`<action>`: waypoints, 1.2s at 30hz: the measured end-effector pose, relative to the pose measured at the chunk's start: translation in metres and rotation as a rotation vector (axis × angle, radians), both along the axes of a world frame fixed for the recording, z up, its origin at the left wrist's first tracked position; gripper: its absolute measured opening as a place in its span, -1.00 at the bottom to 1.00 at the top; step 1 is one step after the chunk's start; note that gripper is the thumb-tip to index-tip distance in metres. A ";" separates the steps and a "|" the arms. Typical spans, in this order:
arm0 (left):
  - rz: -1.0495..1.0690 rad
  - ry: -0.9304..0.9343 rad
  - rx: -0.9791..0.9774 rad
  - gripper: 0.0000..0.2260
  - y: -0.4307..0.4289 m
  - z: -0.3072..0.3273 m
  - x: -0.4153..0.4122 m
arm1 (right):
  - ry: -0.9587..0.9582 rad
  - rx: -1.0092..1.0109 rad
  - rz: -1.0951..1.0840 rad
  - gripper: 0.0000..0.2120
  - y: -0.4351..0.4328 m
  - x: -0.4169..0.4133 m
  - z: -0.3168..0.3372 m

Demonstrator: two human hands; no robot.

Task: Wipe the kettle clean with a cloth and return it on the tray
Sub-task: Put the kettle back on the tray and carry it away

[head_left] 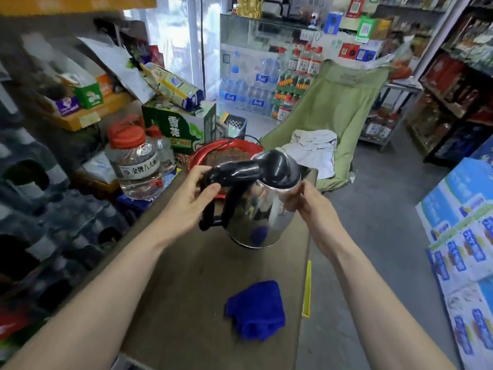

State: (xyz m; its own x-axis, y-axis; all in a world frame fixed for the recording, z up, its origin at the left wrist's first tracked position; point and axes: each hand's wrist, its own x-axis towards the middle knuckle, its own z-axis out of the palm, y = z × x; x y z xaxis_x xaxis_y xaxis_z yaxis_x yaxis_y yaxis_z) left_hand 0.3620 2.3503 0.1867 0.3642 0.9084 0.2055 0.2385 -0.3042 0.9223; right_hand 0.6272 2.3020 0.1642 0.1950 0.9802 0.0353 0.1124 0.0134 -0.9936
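Now both hands' grip on kettle: left hand clasps handle, right hand steadies body; cloth below, red tray behind.

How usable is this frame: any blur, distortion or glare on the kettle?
Head view: wide-angle bending at the edges, left-side shelves smeared; the kettle is sharp enough, its steel mirroring the blue cloth; left hand and right hand are clear.

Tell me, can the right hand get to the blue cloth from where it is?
Probably yes. The cloth lies bare on the table, nothing over it, but the right hand is steadying the kettle and must let go first.
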 end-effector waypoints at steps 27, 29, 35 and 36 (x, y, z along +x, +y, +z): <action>0.605 -0.183 -0.351 -0.85 0.121 0.005 0.070 | -0.107 -0.274 0.355 -0.69 0.261 0.045 0.018; 0.622 -0.201 -0.314 -0.80 0.145 0.002 0.072 | -0.124 -0.246 0.382 -0.69 0.290 0.045 0.015; 0.664 -0.180 -0.233 -0.80 0.198 -0.025 0.077 | -0.096 -0.224 0.489 -0.71 0.342 0.045 -0.004; 0.672 -0.177 -0.229 -0.80 0.205 -0.032 0.076 | -0.084 -0.229 0.495 -0.70 0.347 0.045 -0.008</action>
